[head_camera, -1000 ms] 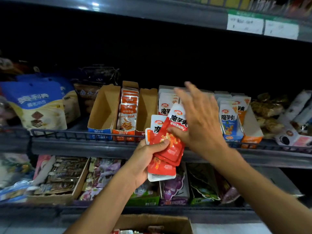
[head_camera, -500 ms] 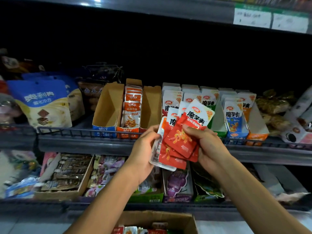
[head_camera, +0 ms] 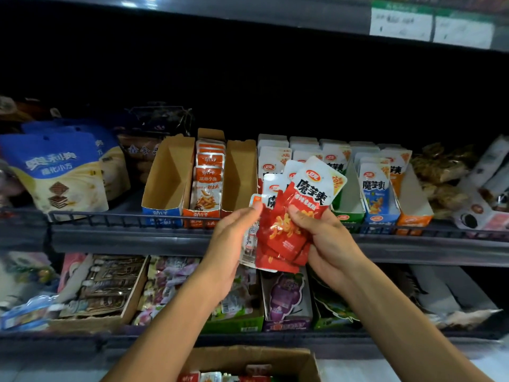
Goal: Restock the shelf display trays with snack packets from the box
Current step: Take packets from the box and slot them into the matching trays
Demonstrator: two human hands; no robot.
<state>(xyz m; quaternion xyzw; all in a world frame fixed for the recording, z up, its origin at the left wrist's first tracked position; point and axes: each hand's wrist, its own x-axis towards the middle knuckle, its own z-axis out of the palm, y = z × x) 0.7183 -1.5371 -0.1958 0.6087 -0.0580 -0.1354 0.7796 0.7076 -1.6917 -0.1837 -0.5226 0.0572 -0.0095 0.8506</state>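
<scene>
I stand at a big dark shelf (head_camera: 192,241) with a wire rail along its front edge. Above it is another shelf edge with white price tags (head_camera: 400,23). The space over the trays is tall and black, with lots of room to reach in.

On the left of the shelf are big blue bags (head_camera: 55,172). Next come three brown trays. The left tray (head_camera: 165,177) and the third tray (head_camera: 239,175) look bare inside. The orange tray (head_camera: 208,180) between them is full of packs. To the right are trays of white packs (head_camera: 374,186), standing upright in rows.

Below is a lower shelf (head_camera: 303,337) with more snacks, packed close together.

At the bottom edge is the box (head_camera: 248,359), open, with a few packs showing.

My left hand (head_camera: 234,238) and my right hand (head_camera: 325,241) both grip a bunch of red packs (head_camera: 286,230), fanned out. I hold them in front of the rail, just before the third tray and the white packs. My left thumb presses the bunch's left side. My right thumb lies across the front pack.
</scene>
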